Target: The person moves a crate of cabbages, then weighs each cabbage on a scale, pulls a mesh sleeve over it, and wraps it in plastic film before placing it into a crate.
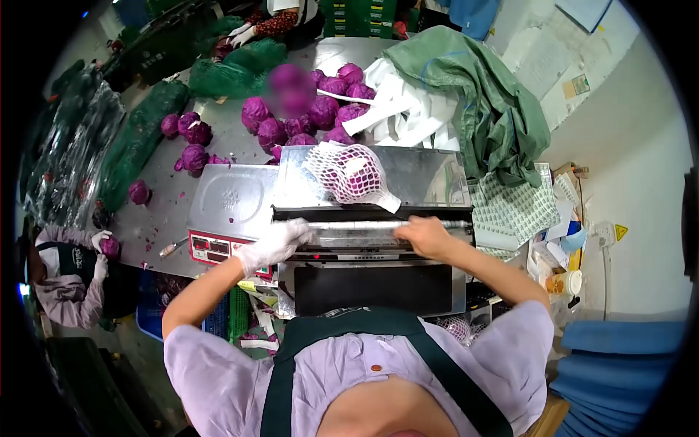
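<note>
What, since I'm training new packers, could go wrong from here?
The netted purple cabbage lies near the front edge of the metal top, so it might roll onto what looks like a film roll. Its net tail, close to that edge, could snag. If the gloved left hand and bare right hand, both at the roll, pull unevenly, it might unroll crookedly.

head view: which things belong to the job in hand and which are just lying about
Seemingly in use:
clear film, between gloved left hand and bare right hand
metal machine
netted cabbage on the machine

Probably just lying about:
green sheet
lidded cup
blue material, lower right
</note>
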Demonstrator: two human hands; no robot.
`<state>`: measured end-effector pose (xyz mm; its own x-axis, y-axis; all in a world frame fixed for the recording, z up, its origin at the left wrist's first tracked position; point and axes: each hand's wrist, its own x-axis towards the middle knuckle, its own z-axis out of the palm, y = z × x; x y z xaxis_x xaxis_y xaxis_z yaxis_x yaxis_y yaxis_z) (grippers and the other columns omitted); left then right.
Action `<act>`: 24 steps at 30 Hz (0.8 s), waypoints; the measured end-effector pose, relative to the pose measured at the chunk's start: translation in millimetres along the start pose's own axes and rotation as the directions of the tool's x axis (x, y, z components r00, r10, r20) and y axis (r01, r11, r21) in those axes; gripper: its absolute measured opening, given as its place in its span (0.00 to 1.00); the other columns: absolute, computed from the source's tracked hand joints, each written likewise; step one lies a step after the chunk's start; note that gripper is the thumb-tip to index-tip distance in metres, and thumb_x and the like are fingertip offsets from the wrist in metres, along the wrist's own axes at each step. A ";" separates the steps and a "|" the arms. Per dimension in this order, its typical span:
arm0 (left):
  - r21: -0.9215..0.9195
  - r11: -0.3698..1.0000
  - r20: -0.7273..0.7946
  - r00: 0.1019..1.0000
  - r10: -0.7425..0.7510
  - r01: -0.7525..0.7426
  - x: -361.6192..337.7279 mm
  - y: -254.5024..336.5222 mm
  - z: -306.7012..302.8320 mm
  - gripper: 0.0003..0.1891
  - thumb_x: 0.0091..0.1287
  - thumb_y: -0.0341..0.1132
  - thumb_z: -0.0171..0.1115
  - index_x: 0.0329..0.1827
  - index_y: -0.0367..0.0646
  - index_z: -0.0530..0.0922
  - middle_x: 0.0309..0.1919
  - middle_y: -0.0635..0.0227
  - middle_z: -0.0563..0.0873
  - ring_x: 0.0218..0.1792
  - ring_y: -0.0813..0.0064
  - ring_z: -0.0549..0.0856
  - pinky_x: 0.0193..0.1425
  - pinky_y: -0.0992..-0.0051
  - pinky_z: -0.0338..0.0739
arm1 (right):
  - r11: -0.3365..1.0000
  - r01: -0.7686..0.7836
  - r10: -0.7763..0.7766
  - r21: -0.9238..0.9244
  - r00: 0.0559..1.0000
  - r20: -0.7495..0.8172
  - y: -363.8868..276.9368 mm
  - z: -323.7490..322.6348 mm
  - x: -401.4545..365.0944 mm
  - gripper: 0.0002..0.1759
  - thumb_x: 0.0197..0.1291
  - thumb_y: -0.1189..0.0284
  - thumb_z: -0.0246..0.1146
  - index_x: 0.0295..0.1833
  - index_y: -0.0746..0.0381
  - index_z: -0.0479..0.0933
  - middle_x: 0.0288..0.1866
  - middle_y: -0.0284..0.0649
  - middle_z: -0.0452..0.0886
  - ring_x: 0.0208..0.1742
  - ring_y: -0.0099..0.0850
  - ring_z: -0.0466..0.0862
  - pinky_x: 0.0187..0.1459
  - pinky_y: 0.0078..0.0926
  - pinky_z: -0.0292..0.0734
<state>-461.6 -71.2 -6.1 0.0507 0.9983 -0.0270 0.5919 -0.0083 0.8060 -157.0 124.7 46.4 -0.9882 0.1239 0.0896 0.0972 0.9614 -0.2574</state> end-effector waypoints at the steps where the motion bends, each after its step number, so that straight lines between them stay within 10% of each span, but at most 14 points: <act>1: -0.121 0.939 0.193 0.936 -0.296 0.322 -17.7 53.6 -16.6 0.05 0.68 0.30 0.50 0.35 0.39 0.73 0.31 0.69 0.75 0.38 0.79 0.77 0.44 0.77 0.73 | 0.929 0.008 0.034 0.370 0.994 -0.107 -1.4 5.9 -17.1 0.04 0.53 0.77 0.56 0.35 0.59 0.75 0.28 0.41 0.80 0.28 0.36 0.80 0.31 0.32 0.74; 3: -0.283 0.905 0.266 0.932 -0.245 0.318 -48.9 95.3 -33.5 0.06 0.68 0.31 0.50 0.36 0.38 0.73 0.33 0.68 0.77 0.38 0.73 0.80 0.42 0.72 0.75 | 0.771 -0.207 0.162 0.602 0.978 0.129 -41.5 -65.2 -37.7 0.05 0.59 0.76 0.55 0.38 0.61 0.77 0.19 0.40 0.77 0.20 0.31 0.79 0.25 0.25 0.72; 6: -0.432 0.902 -0.008 1.000 0.027 -0.027 -48.5 136.9 -82.4 0.06 0.63 0.32 0.55 0.30 0.38 0.73 0.33 0.65 0.78 0.43 0.69 0.79 0.53 0.72 0.71 | 0.638 -0.231 0.260 0.735 0.963 0.076 -51.9 -141.4 -45.4 0.07 0.59 0.81 0.55 0.40 0.65 0.78 0.18 0.36 0.77 0.18 0.19 0.78 0.21 0.16 0.72; 9: -0.533 0.821 -0.327 0.945 0.023 -0.205 -9.9 166.0 -121.7 0.06 0.59 0.29 0.56 0.33 0.35 0.75 0.38 0.60 0.80 0.47 0.68 0.79 0.56 0.71 0.69 | 0.547 0.365 0.143 0.753 0.845 -0.514 -19.6 -161.2 -4.9 0.04 0.59 0.81 0.54 0.39 0.72 0.71 0.33 0.46 0.80 0.30 0.31 0.82 0.30 0.24 0.79; 10: -0.590 0.768 -0.319 0.946 0.065 -0.251 15.2 169.0 -121.7 0.17 0.54 0.36 0.59 0.43 0.32 0.76 0.46 0.58 0.79 0.51 0.67 0.76 0.61 0.70 0.65 | 0.600 0.195 0.369 0.776 0.792 -0.485 -9.1 -157.8 16.5 0.07 0.60 0.79 0.54 0.42 0.71 0.72 0.41 0.49 0.79 0.40 0.32 0.82 0.43 0.27 0.78; 13: 0.386 0.911 -0.219 0.945 0.244 -0.146 89.4 101.8 -100.5 0.44 0.40 0.35 0.74 0.63 0.39 0.61 0.63 0.55 0.64 0.64 0.61 0.64 0.69 0.68 0.56 | 0.839 -0.132 0.292 0.527 0.928 -0.232 61.9 -98.7 83.1 0.41 0.47 0.55 0.67 0.63 0.66 0.61 0.64 0.53 0.64 0.64 0.41 0.67 0.63 0.32 0.62; 14: 0.366 0.925 -0.006 0.994 0.109 -0.099 116.8 31.5 -73.1 0.52 0.34 0.38 0.78 0.65 0.39 0.57 0.64 0.53 0.62 0.64 0.60 0.64 0.69 0.67 0.58 | 0.909 -0.272 0.261 0.316 0.962 0.080 70.7 -47.1 94.3 0.58 0.36 0.49 0.71 0.69 0.66 0.51 0.68 0.54 0.57 0.69 0.43 0.59 0.66 0.37 0.57; 15: 0.102 0.978 -0.047 0.981 0.188 -0.182 115.6 42.9 -57.6 0.54 0.32 0.39 0.80 0.65 0.37 0.57 0.62 0.52 0.66 0.62 0.62 0.67 0.68 0.67 0.60 | 0.875 -0.364 0.292 0.320 0.923 0.250 56.6 -38.2 101.0 0.66 0.30 0.47 0.74 0.70 0.67 0.45 0.70 0.55 0.53 0.71 0.43 0.53 0.68 0.38 0.53; 17: -0.061 0.991 -0.061 0.991 -0.119 0.115 117.3 39.2 -43.8 0.54 0.30 0.38 0.81 0.63 0.35 0.59 0.58 0.56 0.71 0.59 0.66 0.71 0.66 0.69 0.62 | 0.838 -0.236 0.275 0.492 0.961 -0.008 63.0 16.9 99.9 0.67 0.25 0.50 0.77 0.70 0.62 0.47 0.63 0.53 0.66 0.63 0.47 0.67 0.66 0.39 0.59; 21: -0.358 0.933 -0.241 0.962 -0.128 0.035 119.3 33.7 -34.0 0.38 0.39 0.31 0.77 0.56 0.34 0.68 0.45 0.62 0.81 0.45 0.73 0.80 0.50 0.76 0.76 | 0.728 -0.190 0.363 0.659 0.922 -0.135 52.0 5.3 111.7 0.62 0.23 0.57 0.78 0.69 0.57 0.55 0.60 0.48 0.71 0.58 0.40 0.74 0.61 0.36 0.67; 24: -0.673 0.722 -0.029 0.971 -0.239 0.157 93.0 58.0 -25.5 0.27 0.48 0.34 0.73 0.51 0.34 0.73 0.36 0.68 0.84 0.33 0.79 0.82 0.45 0.76 0.79 | 0.570 -0.133 0.341 0.811 0.936 -0.087 41.8 7.3 89.2 0.58 0.29 0.60 0.77 0.68 0.64 0.54 0.56 0.48 0.73 0.54 0.34 0.76 0.58 0.30 0.69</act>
<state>-443.1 22.7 53.3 -0.1157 0.9727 -0.2013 -0.1060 0.1894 0.9762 -241.9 174.1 36.6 -0.8816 0.4653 0.0794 0.0910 0.3327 -0.9386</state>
